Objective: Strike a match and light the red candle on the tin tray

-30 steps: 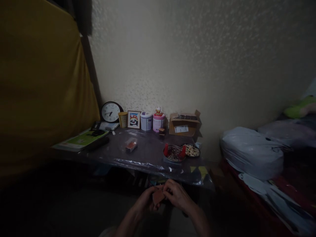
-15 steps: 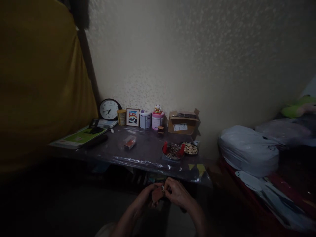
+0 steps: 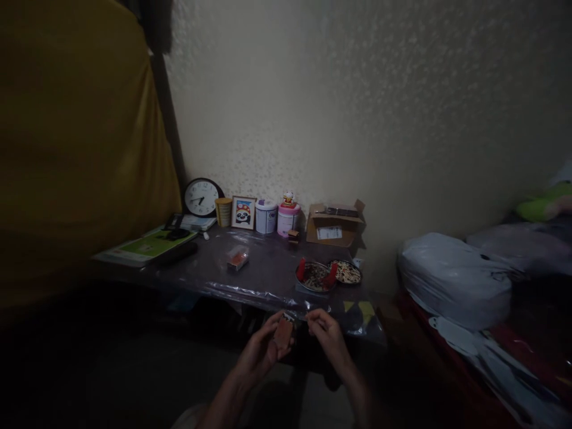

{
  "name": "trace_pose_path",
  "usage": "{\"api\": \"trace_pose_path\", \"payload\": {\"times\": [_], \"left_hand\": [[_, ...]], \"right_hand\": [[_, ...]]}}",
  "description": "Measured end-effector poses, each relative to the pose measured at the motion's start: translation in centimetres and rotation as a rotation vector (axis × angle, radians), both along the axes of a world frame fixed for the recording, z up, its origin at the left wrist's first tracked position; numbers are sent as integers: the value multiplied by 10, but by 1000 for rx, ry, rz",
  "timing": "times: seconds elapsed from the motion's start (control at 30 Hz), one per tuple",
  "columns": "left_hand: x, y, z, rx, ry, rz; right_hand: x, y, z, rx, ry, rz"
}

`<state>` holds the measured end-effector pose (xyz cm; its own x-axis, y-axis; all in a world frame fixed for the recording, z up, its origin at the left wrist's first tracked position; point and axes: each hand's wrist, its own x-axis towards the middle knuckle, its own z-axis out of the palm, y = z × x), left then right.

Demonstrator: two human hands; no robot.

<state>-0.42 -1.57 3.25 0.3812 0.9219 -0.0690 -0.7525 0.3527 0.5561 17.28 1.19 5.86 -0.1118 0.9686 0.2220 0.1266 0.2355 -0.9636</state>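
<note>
The room is dim. My left hand (image 3: 263,348) is closed round a small reddish-brown box (image 3: 284,333), held upright just below the front edge of the low table (image 3: 268,280). My right hand (image 3: 326,333) hovers a little to the right of the box, with thumb and fingers pinched together; what they pinch is too small to make out. A round tray (image 3: 315,277) of small sticks with red pieces stands on the table just beyond my hands.
A second round dish (image 3: 347,271), a clear bag with an orange box (image 3: 236,260), a clock (image 3: 202,197), a framed panda picture (image 3: 243,213), tins (image 3: 267,217), a cardboard box (image 3: 334,224) and green books (image 3: 147,247) are on the table. Bags and bedding (image 3: 453,277) lie right.
My hands have parted: the right hand has drawn away to the right of the box, and the left hand has lifted the box slightly toward the table edge.
</note>
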Motion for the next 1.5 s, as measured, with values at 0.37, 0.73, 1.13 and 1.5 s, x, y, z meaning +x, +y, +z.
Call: {"api": "trace_pose_path", "payload": {"times": [0.37, 0.73, 1.13, 1.5], "left_hand": [[0, 3, 1, 52, -181, 105], [-2, 0, 10, 51, -221, 111], [1, 4, 1, 75, -110, 138], [9, 5, 0, 126, 207, 321]], "right_hand": [[-29, -20, 3, 458, -227, 32], [-32, -21, 0, 624, -280, 23], [-28, -18, -1, 569, -277, 5], [-21, -13, -5, 473, -244, -4]]}}
